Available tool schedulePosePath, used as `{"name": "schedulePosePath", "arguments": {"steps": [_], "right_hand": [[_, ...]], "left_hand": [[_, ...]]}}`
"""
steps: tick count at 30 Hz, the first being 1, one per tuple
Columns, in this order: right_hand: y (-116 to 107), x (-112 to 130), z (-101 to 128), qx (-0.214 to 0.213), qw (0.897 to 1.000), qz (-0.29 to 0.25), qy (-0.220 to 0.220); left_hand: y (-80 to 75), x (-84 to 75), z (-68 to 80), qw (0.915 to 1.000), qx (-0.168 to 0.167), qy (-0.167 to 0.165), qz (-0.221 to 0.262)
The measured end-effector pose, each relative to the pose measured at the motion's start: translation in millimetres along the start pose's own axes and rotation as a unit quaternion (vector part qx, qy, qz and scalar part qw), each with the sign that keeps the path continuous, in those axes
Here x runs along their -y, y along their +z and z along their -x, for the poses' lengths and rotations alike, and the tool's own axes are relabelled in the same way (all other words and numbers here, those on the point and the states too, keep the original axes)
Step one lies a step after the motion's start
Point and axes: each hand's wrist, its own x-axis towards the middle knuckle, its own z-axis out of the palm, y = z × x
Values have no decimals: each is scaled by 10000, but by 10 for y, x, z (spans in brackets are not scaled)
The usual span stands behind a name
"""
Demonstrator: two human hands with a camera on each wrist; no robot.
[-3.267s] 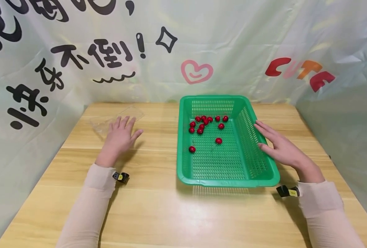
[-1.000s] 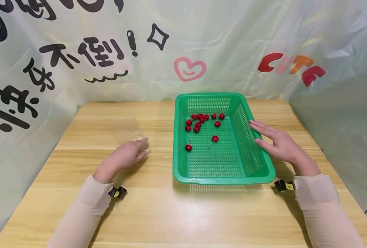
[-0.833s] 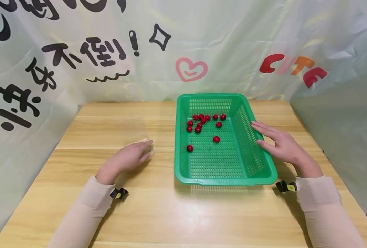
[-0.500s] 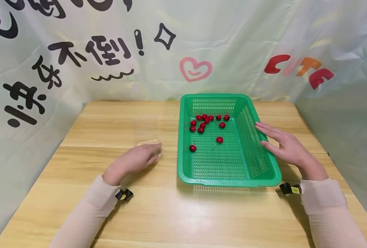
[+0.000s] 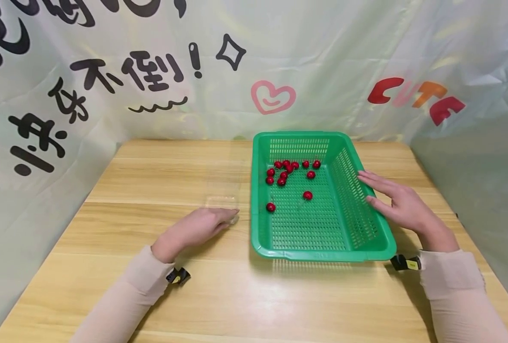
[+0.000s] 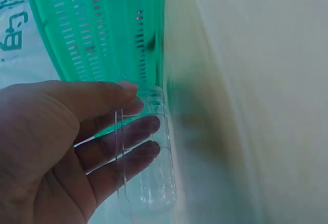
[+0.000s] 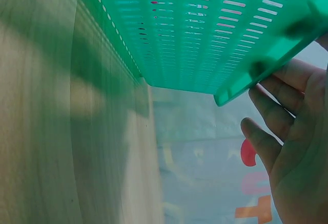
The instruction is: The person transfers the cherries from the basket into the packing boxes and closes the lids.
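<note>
My left hand (image 5: 196, 231) holds a clear plastic box (image 6: 154, 183) by its side, thumb on one face and fingers beyond it. From the head view the see-through box (image 5: 221, 200) sits on the table just left of a green plastic basket (image 5: 260, 228), its open lid hard to make out. Several red cherries with stems lie in the basket, mostly at its far left; one cherry (image 5: 307, 196) sits nearer the middle. The right hand (image 5: 401, 205), fingers fairly straight, rests against the basket's right rim (image 7: 241, 95).
The wooden table (image 5: 219, 295) carries the basket and box. A pale printed curtain (image 5: 322, 62) closes off the back and both sides, right behind the table's far edge. A small black camera (image 5: 178, 276) sits on the left wrist, another (image 5: 405, 262) on the right.
The left hand, earlier spread over the clear box at the far left, has taken hold of it and brought it right, turned, up beside the basket. The right hand stays at the rim.
</note>
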Motion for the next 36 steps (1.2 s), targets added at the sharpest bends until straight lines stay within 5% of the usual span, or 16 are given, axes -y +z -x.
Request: {"name": "schedulePosePath", "arguments": {"steps": [7,16,27,36], "right_hand": [[15,-4,0,-61,10000,-17,10],[25,-16,7,-49,9999,-104,88],[49,-28,0,24,9999,-100,-14],[30,-14,-6,2,9999,-109,1]], "left_hand": [[-49,-59,19,9999,32,54,-94],[-249,0,79,9990,-323,-181,-268],[-115,-102,45,9986,-76,438,-286],[-128,-180,60,9982,-11,477,-358]]}}
